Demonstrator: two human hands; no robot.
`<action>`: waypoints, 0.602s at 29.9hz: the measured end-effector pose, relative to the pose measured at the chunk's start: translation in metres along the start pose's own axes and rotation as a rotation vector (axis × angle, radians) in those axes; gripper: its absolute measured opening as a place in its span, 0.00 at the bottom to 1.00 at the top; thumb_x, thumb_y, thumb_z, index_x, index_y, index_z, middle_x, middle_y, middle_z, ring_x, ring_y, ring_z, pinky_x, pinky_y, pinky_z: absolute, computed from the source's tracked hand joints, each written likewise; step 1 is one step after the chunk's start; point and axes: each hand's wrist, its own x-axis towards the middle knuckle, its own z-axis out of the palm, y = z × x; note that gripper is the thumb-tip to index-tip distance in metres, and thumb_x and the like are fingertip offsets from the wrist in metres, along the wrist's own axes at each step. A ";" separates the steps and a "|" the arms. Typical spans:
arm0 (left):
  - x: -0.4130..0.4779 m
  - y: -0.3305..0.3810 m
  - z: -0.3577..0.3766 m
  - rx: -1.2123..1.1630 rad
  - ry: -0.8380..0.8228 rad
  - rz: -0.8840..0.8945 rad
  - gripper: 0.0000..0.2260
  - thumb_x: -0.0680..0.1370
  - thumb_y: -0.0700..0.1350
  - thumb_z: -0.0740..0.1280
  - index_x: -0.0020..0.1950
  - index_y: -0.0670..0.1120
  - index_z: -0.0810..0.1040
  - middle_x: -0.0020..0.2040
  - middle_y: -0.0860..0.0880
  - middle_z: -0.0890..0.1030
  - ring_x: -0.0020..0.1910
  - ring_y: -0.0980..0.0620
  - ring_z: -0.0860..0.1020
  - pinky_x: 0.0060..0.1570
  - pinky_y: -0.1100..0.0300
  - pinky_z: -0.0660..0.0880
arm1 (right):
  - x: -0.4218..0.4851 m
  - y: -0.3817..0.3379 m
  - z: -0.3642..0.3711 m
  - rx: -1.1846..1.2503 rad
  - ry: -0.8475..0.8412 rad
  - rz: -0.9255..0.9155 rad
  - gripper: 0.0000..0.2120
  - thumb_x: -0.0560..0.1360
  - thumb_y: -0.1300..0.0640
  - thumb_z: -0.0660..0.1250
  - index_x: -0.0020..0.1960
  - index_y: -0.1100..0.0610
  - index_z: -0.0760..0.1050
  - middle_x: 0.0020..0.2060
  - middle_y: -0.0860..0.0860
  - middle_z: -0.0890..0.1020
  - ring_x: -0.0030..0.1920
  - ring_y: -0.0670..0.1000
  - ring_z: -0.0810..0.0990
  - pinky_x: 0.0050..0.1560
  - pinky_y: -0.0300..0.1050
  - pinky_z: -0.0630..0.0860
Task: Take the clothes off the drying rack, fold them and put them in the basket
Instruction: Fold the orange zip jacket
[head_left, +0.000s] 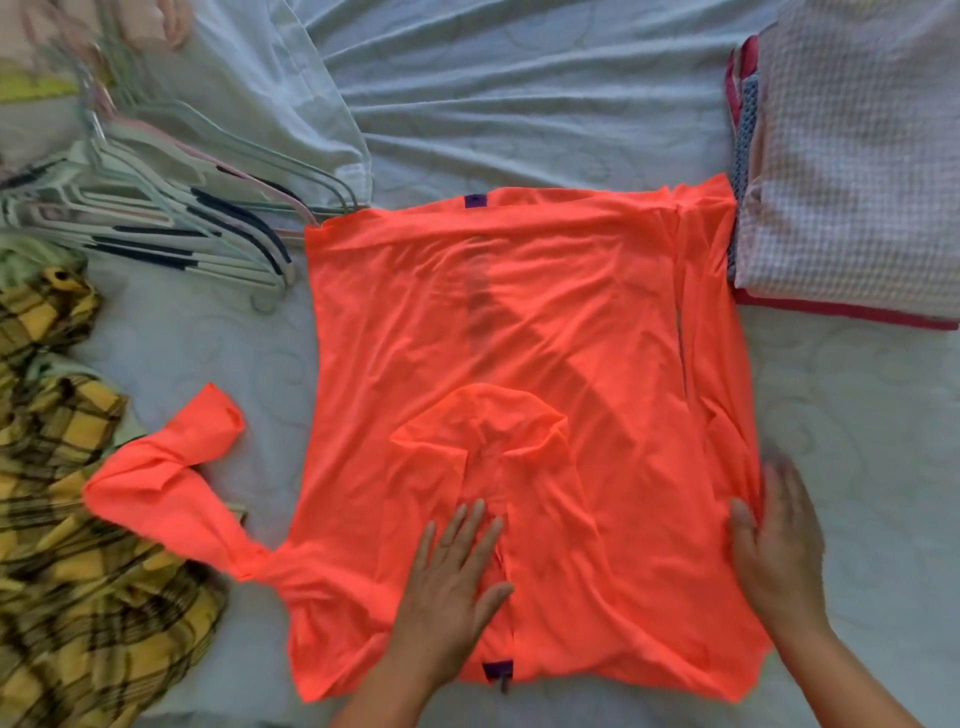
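A bright orange shirt (519, 364) lies spread flat on the bed, its right side folded inward and its left sleeve (171, 483) sticking out to the left. My left hand (457, 582) presses flat on the shirt's near middle, fingers straight. At the shirt's near right edge my right hand (774, 551) rests flat, blurred by motion. No basket or drying rack is in view.
A pile of pale plastic hangers (156, 218) lies at the back left. A yellow plaid garment (67, 545) is heaped at the left. Folded checked cloths (841, 171) are stacked at the back right. A wrinkled light blue sheet (493, 93) covers the bed.
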 end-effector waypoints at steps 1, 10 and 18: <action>0.004 0.001 -0.007 -0.055 0.028 -0.048 0.26 0.79 0.62 0.47 0.72 0.51 0.60 0.76 0.52 0.55 0.75 0.55 0.52 0.68 0.54 0.54 | -0.001 -0.015 -0.001 0.033 0.019 -0.066 0.36 0.77 0.39 0.47 0.71 0.68 0.61 0.69 0.66 0.64 0.70 0.63 0.63 0.69 0.57 0.59; -0.052 -0.047 -0.041 -0.519 0.414 -0.542 0.28 0.77 0.60 0.58 0.64 0.38 0.72 0.64 0.43 0.72 0.65 0.51 0.65 0.68 0.66 0.57 | -0.027 -0.101 0.055 -0.176 -0.303 -0.351 0.32 0.72 0.46 0.49 0.67 0.64 0.70 0.70 0.59 0.66 0.68 0.62 0.68 0.67 0.55 0.64; -0.084 -0.097 -0.037 -1.148 0.347 -1.200 0.16 0.70 0.37 0.73 0.52 0.41 0.69 0.46 0.43 0.76 0.44 0.48 0.74 0.43 0.58 0.71 | 0.003 -0.235 0.084 0.058 -0.182 -0.432 0.21 0.72 0.51 0.55 0.52 0.66 0.77 0.46 0.64 0.78 0.48 0.65 0.78 0.53 0.48 0.65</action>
